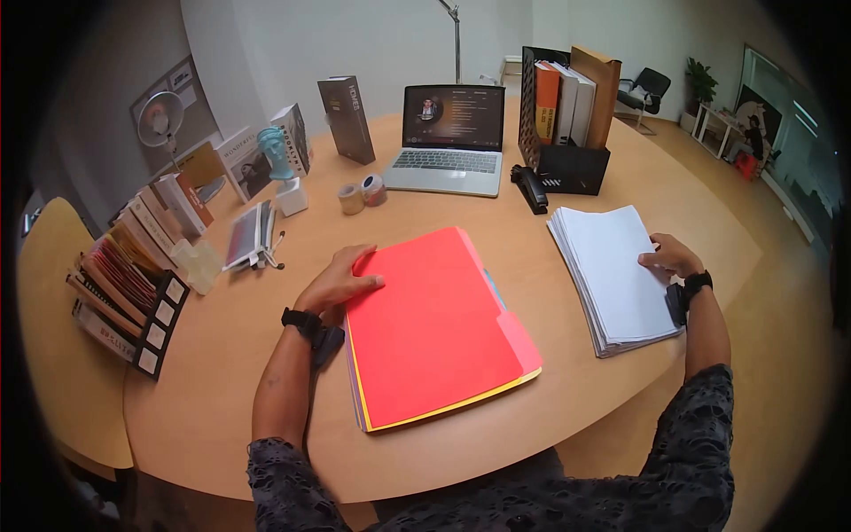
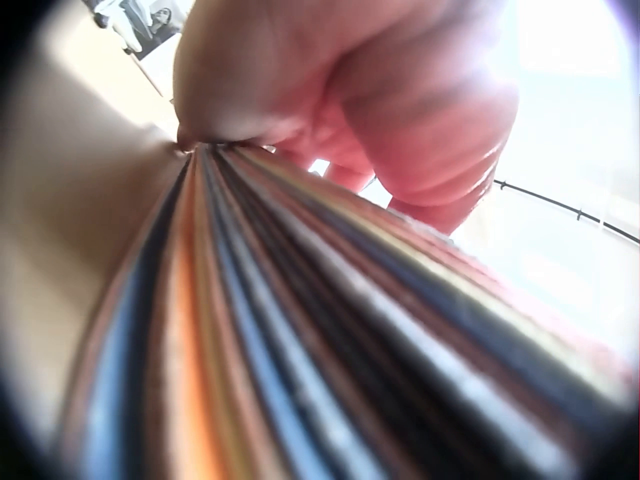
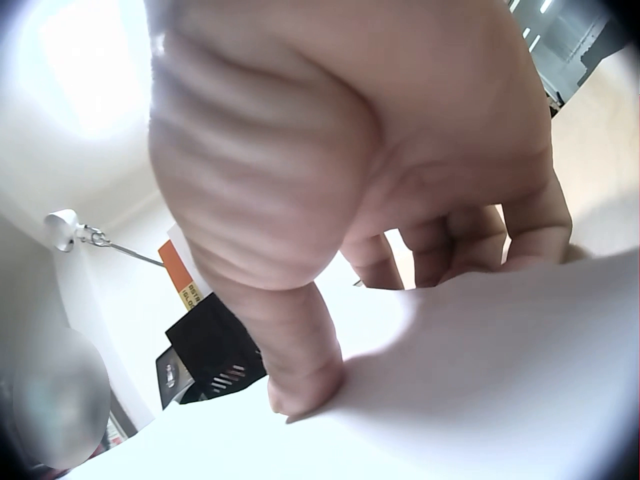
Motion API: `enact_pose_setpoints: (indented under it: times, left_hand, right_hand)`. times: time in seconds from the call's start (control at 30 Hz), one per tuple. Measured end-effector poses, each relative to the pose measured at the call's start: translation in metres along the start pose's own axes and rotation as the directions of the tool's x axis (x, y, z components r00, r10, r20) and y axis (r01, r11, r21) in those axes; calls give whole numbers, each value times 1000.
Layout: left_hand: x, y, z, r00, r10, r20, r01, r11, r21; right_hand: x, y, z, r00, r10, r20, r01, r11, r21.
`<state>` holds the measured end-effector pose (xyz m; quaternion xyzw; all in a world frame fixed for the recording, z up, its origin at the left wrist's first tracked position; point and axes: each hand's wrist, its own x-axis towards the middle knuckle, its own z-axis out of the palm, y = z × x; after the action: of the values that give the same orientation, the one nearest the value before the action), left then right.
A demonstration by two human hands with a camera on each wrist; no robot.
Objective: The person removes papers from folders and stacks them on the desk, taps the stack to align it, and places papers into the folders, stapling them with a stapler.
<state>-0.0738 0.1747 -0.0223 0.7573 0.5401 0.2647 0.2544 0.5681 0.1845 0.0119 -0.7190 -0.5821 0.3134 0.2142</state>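
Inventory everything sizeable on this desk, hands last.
Folders: one stack, red uppermost, centre
Papers: one stack, white, right
Laptop: one, silver, far middle
Stapler: one, black, right of laptop
Book holder: one, black, far right
Books: several, mixed, left and far side
Tape rolls: two, mixed, near laptop
Bust: one, blue, far left
Pouch: one, greyish, near bust
Translucent holder: one, yellowish, left
File rack: one, black, leftmost
Left hand: one, black wristband, touching folders
Right hand: one, black wristband, touching papers

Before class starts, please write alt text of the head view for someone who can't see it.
A person's left hand holds the edge of stacked coloured folders, red on top; the right hand holds piled white paper. The desk also bears a laptop and books.
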Motion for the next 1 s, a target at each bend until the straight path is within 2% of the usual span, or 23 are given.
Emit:
enact_pose_setpoints:
  times: [0.1,0.23,0.43,0.63,0.73,0.83,0.93,1.0]
  left_hand:
    - [0,2,-2,998,15,56,-19,998,58]
    - [0,6,-5,989,61,138,-79,988,130]
    - [-12,16,-3,992,-8,123,-34,942,334]
    - [-18,33,-4,989,69,129,-114,916,384]
    - [-17,42,1,986,6,165,-69,922,381]
    - [-13,35,7,982,48,181,-102,946,307]
    - [-16,33,15,982,89,167,-139,939,315]
    - [-17,36,14,983,66,169,-114,948,297]
  right_hand:
    - [0,-1,-1,999,34,41,-33,999,-10]
    - [4,1,2,998,64,-15,-65,996,-62]
    - [8,10,5,999,19,-48,-18,1000,16]
    - [8,9,5,998,42,-41,-42,999,21]
    - [7,9,4,999,15,-45,-15,1000,11]
    - [2,4,3,999,37,-26,-38,999,-30]
    - [-1,3,7,998,8,-64,-10,999,-31]
    - [0,4,8,996,-16,-85,16,1000,4]
